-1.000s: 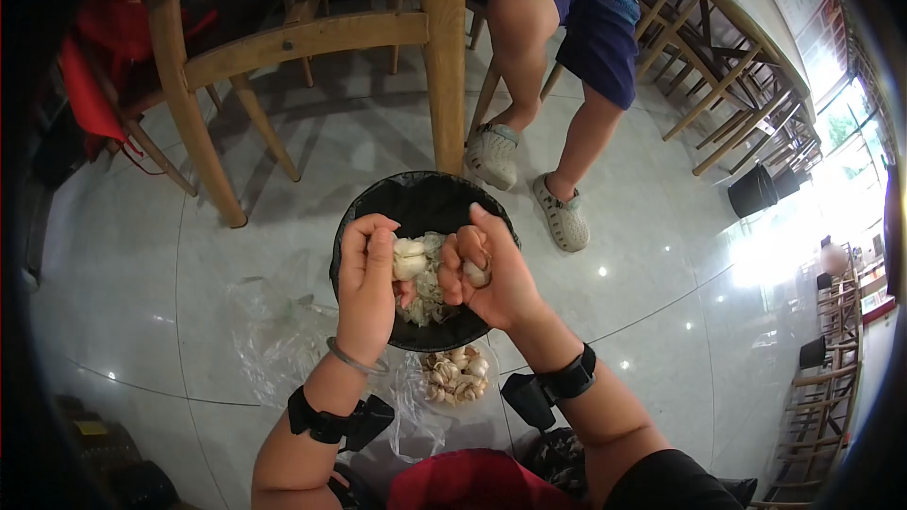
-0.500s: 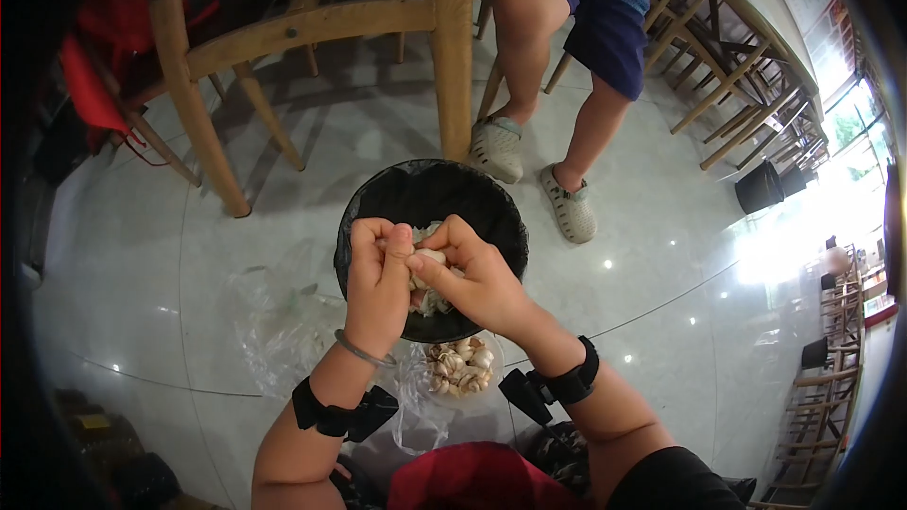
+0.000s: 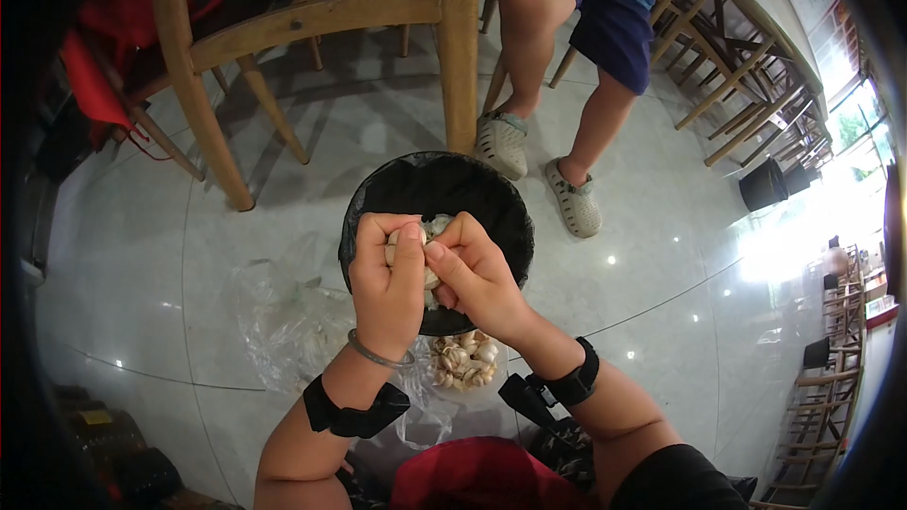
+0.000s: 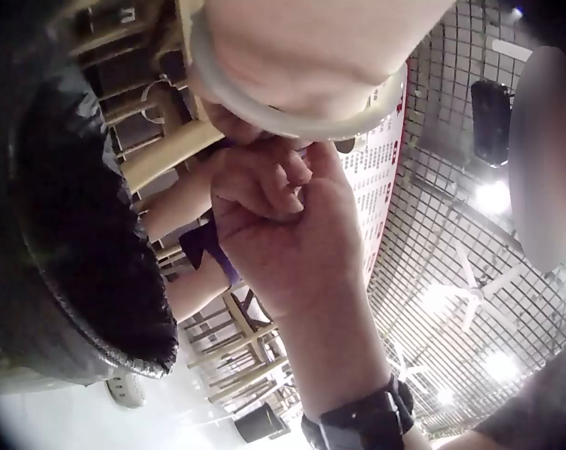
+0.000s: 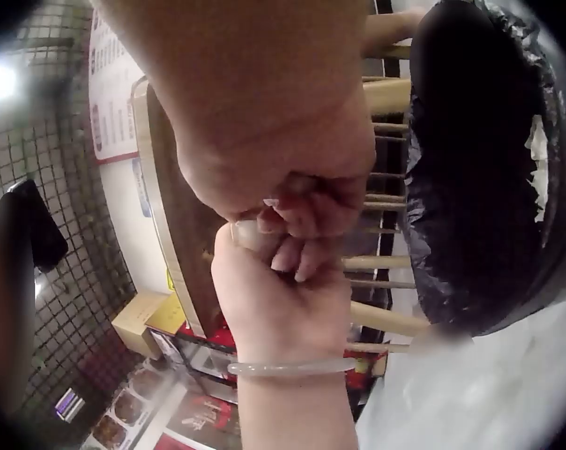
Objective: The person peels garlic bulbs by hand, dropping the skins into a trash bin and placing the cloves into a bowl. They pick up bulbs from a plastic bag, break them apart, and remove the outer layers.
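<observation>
In the head view my left hand (image 3: 387, 279) grips a pale garlic bulb (image 3: 431, 279), its thumb laid along the bulb. My right hand (image 3: 480, 279) presses close from the other side, thumb and forefinger pinching the same bulb. The fingertips of both hands meet and hide much of it. A pale bit of the garlic (image 5: 255, 234) shows between the hands in the right wrist view. Both hands are over a bin lined with a black bag (image 3: 425, 184), where papery skins (image 3: 437, 224) lie. Below the hands, a clear bowl of garlic (image 3: 465, 362) sits on the floor.
A crumpled clear plastic bag (image 3: 283, 321) lies on the tiles left of the bin. A wooden chair (image 3: 458, 57) stands just beyond it. Another person's legs (image 3: 605, 123), in grey clogs (image 3: 574, 203), are at the upper right.
One second ago the hands were apart, with garlic in each. They have come together over the bin, and the right thumb and forefinger now pinch the bulb in the left hand.
</observation>
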`<state>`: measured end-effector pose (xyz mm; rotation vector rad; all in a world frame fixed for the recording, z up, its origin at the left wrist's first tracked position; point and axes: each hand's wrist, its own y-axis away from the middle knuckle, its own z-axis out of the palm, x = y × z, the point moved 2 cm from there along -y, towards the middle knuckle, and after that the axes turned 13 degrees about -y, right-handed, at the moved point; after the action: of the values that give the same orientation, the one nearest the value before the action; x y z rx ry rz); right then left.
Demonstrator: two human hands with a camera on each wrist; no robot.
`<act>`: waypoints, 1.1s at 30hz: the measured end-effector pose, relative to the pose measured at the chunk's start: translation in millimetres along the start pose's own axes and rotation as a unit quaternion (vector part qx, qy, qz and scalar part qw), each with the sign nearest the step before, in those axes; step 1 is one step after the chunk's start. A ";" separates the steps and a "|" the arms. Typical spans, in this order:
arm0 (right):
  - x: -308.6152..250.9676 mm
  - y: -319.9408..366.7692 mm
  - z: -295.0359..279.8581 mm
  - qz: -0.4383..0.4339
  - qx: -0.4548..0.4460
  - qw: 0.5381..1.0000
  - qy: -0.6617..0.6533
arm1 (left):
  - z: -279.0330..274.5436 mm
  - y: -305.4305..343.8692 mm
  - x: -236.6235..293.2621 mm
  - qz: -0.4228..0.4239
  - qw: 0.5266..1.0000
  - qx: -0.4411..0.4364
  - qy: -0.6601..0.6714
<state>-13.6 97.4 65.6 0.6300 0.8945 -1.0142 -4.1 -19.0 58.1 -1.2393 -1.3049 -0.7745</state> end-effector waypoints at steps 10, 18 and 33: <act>1.7 1.6 -8.9 -0.016 -0.008 1.000 0.004 | -1.4 0.7 0.1 -0.043 0.995 -0.062 0.061; 0.2 -5.1 -13.8 0.027 -0.024 0.978 -0.206 | 2.7 -2.0 11.0 -0.134 0.961 -0.098 0.219; -22.9 -10.9 -42.7 0.077 -0.014 0.952 -0.295 | -5.8 -12.6 2.5 -0.199 0.938 -0.175 0.224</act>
<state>-43.3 137.1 63.3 0.3312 0.3261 -0.9684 -14.0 -27.0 64.2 -0.9879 -1.0701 -1.5392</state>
